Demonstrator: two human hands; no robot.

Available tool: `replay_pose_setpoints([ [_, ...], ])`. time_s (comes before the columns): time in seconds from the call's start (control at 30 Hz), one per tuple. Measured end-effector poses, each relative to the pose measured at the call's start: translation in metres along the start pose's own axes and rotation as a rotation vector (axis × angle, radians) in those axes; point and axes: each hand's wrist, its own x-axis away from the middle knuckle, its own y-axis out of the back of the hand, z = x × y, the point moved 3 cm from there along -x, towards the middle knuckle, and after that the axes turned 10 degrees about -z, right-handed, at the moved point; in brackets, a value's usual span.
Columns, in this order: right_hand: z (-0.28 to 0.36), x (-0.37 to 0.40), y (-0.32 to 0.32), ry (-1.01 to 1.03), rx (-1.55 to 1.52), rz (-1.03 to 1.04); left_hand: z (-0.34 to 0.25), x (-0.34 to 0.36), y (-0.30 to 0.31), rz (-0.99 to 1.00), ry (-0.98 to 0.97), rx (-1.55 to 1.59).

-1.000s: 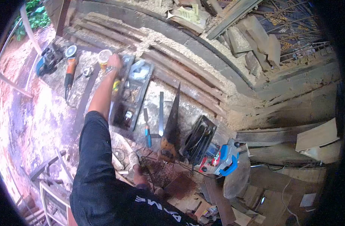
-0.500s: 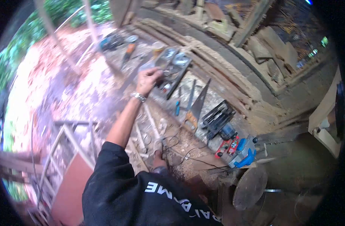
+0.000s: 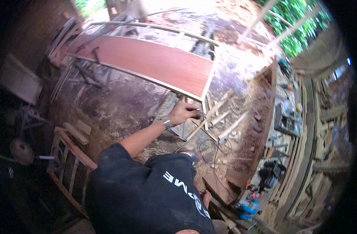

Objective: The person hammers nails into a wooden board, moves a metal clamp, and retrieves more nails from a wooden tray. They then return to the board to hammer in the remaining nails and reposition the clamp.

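- At far left, a slatted wooden frame (image 3: pixel 71 150) tilted on the dirt floor.
- Above and to its right, a long reddish-brown board (image 3: pixel 147 64), slanting from upper left down toward the centre.
- At centre, the left hand (image 3: pixel 184 113), reaching out on a bare forearm from a black sleeve, with a metal wristwatch (image 3: pixel 167 124) at the wrist.
- Curled shut around a small dark object (image 3: pixel 197 113) that is too small to identify, held just below the board's lower right corner.
- Just right of that hand, loose wood strips (image 3: pixel 219 117) crossing each other on sawdust-covered ground, with a thin cable (image 3: pixel 209 148) looping near them.
- Low at centre, against the black shirt, a sliver of the right hand (image 3: pixel 205 199); cannot tell whether open or closed.
- At right, a long workbench (image 3: pixel 269 97) running top to bottom, bearing a tray of small parts (image 3: pixel 287 119), a black case (image 3: pixel 270 173) and a blue power tool (image 3: pixel 248 208), all well apart from the left hand.
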Motion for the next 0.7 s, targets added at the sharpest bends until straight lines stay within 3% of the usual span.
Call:
replay_pose_setpoints([
  [0.03, 0.009, -0.005, -0.01, 0.064, -0.004, 0.001, 0.007, 0.025, 0.04, -0.101, 0.018, -0.004],
  [0.07, 0.034, 0.007, -0.026, 0.114, 0.105, -0.023, 0.024, 0.044, 0.073, -0.163, 0.064, 0.189],
  [0.1, 0.046, 0.016, -0.039, -0.039, 0.04, 0.158, 0.039, 0.061, 0.102, -0.235, 0.098, 0.278],
  [0.17, 0.047, -0.061, -0.068, 0.122, 0.139, 0.173, 0.066, 0.088, 0.157, -0.373, 0.17, 0.474],
  [0.27, 0.098, 0.033, -0.131, 0.195, 0.077, 0.145, 0.079, 0.113, 0.224, -0.455, 0.161, 0.647],
  [0.37, 0.119, 0.109, -0.212, 0.3, 0.409, 0.315, 0.11, 0.128, 0.297, -0.543, 0.072, 0.752],
  [0.4, 0.115, 0.15, -0.245, 0.345, 0.43, 0.21, 0.116, 0.136, 0.326, -0.571, 0.064, 0.782],
  [0.47, 0.109, 0.202, -0.309, 0.381, 0.559, 0.261, 0.149, 0.149, 0.39, -0.661, 0.095, 0.741],
  [0.53, 0.084, 0.201, -0.382, 0.39, 0.672, 0.283, 0.18, 0.174, 0.452, -0.77, 0.116, 0.703],
  [0.63, 0.044, 0.175, -0.498, 0.344, 1.009, 0.715, 0.216, 0.21, 0.561, -0.769, 0.123, 0.387],
  [0.7, 0.036, 0.319, -0.555, 0.274, 0.696, 0.905, 0.235, 0.231, 0.63, -0.808, 0.173, 0.386],
])
